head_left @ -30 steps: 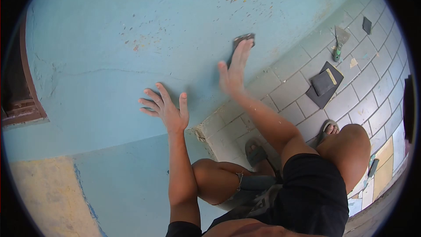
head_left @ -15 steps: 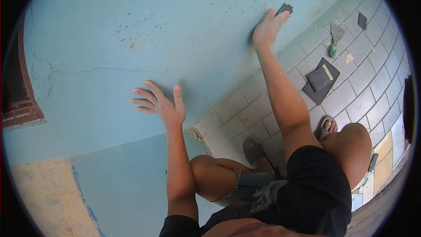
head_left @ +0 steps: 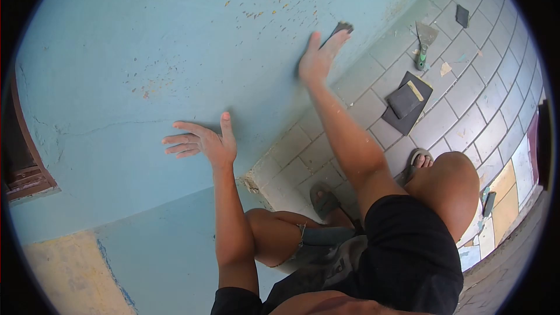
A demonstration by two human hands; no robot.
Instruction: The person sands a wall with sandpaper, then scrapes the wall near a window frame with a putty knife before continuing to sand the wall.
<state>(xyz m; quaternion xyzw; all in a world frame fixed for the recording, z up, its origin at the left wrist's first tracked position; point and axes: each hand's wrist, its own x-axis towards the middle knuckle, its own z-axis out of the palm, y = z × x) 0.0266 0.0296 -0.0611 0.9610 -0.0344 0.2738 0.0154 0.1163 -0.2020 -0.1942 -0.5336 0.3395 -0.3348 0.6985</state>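
Observation:
I am crouched in front of a pale blue painted wall (head_left: 175,41). My right hand (head_left: 319,57) presses a small dark piece of sandpaper (head_left: 342,27) flat against the wall, low down near the floor; only the paper's upper edge shows past my fingertips. My left hand (head_left: 201,142) rests flat on the wall with fingers spread and holds nothing. The paint above the sandpaper is pitted with small chips and specks.
On the grey tiled floor (head_left: 466,116) lie a stack of dark sandpaper sheets (head_left: 408,102), a green-handled scraper (head_left: 422,46) and a small dark square (head_left: 462,15). A brown frame (head_left: 20,163) stands at the left. My knees and sandalled feet are below.
My right hand with the sandpaper went from the lower wall out to the right and has come back left and down. My left hand stayed planted on the wall.

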